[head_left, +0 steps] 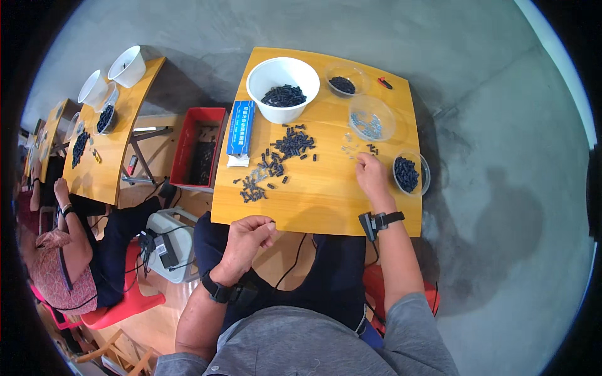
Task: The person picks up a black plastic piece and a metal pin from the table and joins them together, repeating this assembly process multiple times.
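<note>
My left hand point(249, 243) is raised at the table's near edge, thumb and forefinger pinched on a small black piece point(273, 222) whose shape barely shows. My right hand point(374, 178) rests on the tabletop with its fingers drawn together; whatever they hold is hidden. Just beyond its fingertips lie a few small pale pieces point(348, 149) and several small black pieces point(373, 149). A pile of short black cylindrical parts point(293, 143) spreads across the middle. Closer to me on the left, clear or silvery bits point(256, 177) mix with more black parts point(254, 193).
Around the wooden table point(326, 207) stand a white bucket point(282, 113) of black parts, a clear tub point(371, 136) with silvery bits, two tubs of black parts point(406, 175) point(342, 86), a blue box point(241, 128) and a red-black tool point(385, 83). A red crate point(179, 153) and another person point(69, 263) are left.
</note>
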A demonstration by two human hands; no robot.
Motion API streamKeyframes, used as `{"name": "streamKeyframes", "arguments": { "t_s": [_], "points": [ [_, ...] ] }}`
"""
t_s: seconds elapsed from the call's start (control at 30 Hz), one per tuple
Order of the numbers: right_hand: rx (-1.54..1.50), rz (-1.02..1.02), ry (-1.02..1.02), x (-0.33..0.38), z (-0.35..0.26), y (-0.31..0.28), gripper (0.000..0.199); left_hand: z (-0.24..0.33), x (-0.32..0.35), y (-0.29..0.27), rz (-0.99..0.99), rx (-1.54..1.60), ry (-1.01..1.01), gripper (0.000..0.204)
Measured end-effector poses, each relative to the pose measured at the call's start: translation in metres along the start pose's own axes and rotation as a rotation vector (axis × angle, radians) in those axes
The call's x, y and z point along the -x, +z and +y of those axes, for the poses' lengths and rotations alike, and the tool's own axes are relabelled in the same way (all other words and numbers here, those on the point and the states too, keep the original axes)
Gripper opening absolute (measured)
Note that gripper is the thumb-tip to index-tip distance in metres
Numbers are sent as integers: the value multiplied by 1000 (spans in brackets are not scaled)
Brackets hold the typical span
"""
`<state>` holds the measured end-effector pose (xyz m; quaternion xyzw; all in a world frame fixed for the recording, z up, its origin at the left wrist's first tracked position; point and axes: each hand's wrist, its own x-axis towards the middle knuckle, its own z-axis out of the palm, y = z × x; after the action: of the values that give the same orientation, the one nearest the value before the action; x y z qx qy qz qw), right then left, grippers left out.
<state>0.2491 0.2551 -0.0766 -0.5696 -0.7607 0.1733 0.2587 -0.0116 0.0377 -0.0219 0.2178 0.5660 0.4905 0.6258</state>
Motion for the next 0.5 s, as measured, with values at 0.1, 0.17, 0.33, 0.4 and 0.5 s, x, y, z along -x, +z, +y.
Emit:
{"name": "streamKeyframes", "arguments": {
  "t_s": [0.1,0.17,0.33,0.4,0.5],
  "points": [
    [78,-49,20,-4,-3,-2,16,4,0,7,6,-28,-19,8],
    [98,-54,3,-9,-6,1,16,4,-1,7,19,2,-12,9],
    [164,-138,-74,-8,-8,4,16,0,-1,3,-4,18,-15,9],
    [137,-123,-118,-6,-8,3,16,-1,-1,2,-7,19,-17,9],
    [102,-170,-149,1,-11,-4,16,-2,0,2,5,-8,-17,9]
  ]
}}
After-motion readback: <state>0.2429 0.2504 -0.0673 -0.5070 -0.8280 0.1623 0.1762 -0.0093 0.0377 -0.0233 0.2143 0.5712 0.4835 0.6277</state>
